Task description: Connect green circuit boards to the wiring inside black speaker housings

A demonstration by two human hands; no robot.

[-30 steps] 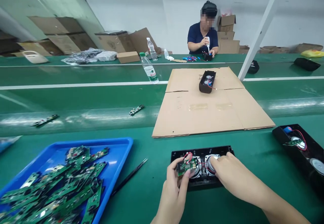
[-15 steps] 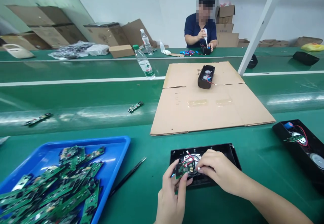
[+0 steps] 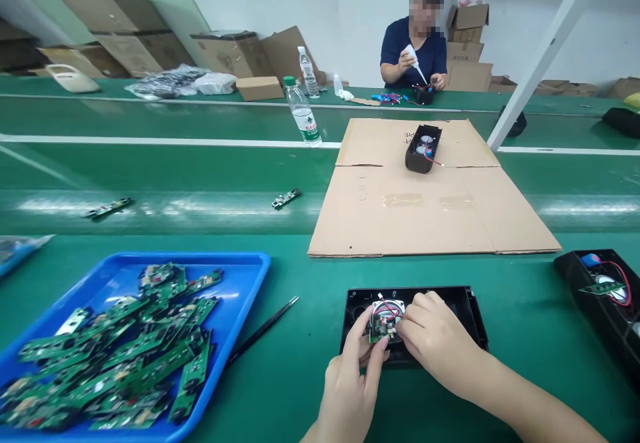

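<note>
A small green circuit board [image 3: 379, 328] is pinched between the thumb and fingers of my left hand [image 3: 353, 379]. Red and black wires [image 3: 387, 308] loop above it, with a white plug at one end. The closed fingertips of my right hand [image 3: 437, 336] meet the board's right edge; whatever they grip is too small to make out. Both hands are over a black speaker housing [image 3: 465, 309] lying on the green table, and a round speaker [image 3: 397, 306] inside it is partly covered by them.
Left is a blue tray [image 3: 257, 276] of circuit boards, with black tweezers [image 3: 265, 328] beside it. Cardboard [image 3: 430, 223] bearing another housing [image 3: 423, 149] lies ahead. A third housing [image 3: 607, 296] sits right. Across the table a person [image 3: 414, 49] holds a white bottle.
The view has shifted, so the scene sits further right. My right fingertips are now up against the board, where a small white plug showed at them before. The board is turned slightly.
</note>
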